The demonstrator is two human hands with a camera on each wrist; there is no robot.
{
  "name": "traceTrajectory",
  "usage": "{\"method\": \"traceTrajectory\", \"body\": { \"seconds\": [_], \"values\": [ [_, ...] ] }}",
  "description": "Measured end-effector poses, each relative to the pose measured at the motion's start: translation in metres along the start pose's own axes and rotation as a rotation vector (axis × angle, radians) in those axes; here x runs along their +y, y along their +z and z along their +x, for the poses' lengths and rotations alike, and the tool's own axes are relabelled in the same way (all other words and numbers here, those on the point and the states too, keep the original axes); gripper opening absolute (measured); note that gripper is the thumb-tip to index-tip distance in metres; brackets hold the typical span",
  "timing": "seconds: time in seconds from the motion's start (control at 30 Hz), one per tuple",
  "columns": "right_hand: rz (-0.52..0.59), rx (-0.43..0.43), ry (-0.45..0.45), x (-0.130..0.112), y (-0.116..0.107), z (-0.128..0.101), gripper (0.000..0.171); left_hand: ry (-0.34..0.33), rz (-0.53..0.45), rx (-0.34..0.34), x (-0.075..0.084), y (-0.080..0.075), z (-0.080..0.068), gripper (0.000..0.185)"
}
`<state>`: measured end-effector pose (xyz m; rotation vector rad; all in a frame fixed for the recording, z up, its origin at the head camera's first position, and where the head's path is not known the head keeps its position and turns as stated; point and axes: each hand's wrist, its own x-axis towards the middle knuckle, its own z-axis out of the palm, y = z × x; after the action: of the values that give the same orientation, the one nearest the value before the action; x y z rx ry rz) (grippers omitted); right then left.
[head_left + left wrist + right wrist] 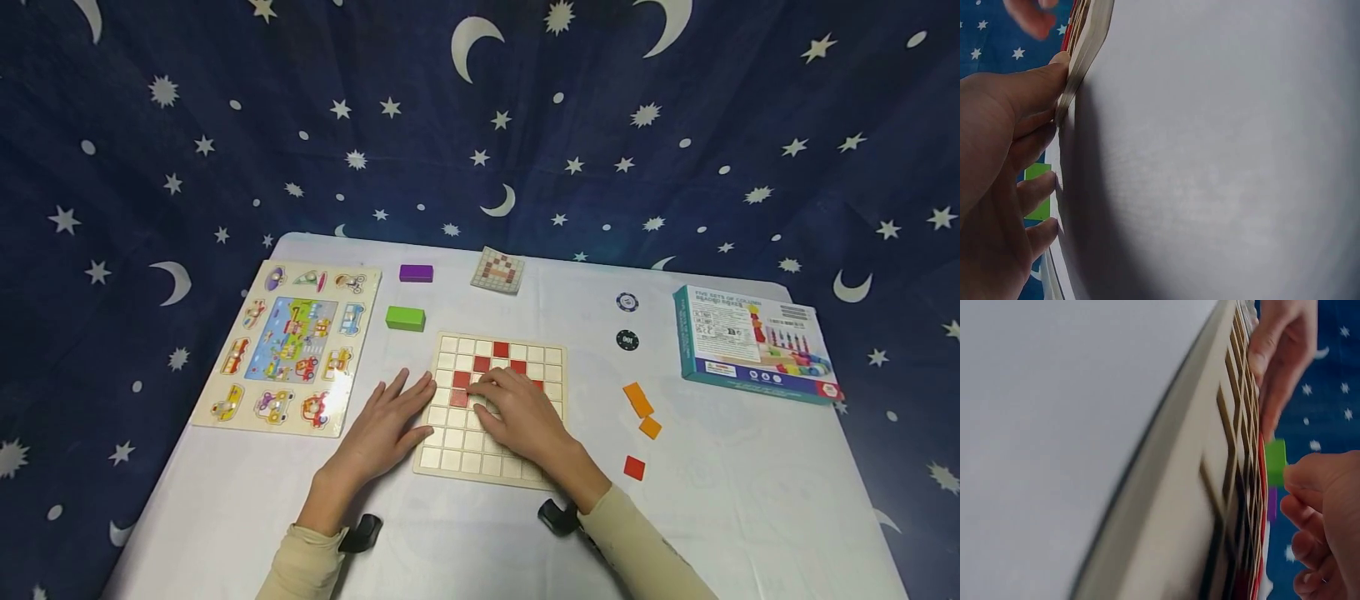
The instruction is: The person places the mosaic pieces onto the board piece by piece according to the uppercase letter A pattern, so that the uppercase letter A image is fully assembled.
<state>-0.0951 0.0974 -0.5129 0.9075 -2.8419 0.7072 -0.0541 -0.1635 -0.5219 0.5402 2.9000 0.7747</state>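
Observation:
A wooden grid board with pale square cells lies mid-table, several red square tiles set in its upper part. My left hand rests at the board's left edge, its fingers fairly straight and spread; the left wrist view shows the thumb against the board's side. Over the board's middle is my right hand, fingers loosely bent and fingertips beside a red tile on the left. No piece shows between the right fingers in the right wrist view. The right hand hides part of the grid.
Left stands a picture puzzle board, with a green block and purple block nearby. Behind lies a pattern card. To the right are two chips, orange tiles, a loose red tile and a toy box.

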Motion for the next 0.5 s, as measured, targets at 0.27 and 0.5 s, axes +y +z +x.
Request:
{"method": "traceTrajectory", "body": {
  "seconds": [0.27, 0.5],
  "values": [
    [0.024, 0.122, 0.065, 0.042, -0.033, -0.054, 0.025, 0.002, 0.006, -0.005, 0.000, 0.000, 0.001, 0.069],
    [-0.019, 0.204, 0.137, 0.081, -0.054, -0.117, 0.025, -0.007, 0.005, -0.017, 0.001, -0.001, 0.001, 0.070]
  ]
}}
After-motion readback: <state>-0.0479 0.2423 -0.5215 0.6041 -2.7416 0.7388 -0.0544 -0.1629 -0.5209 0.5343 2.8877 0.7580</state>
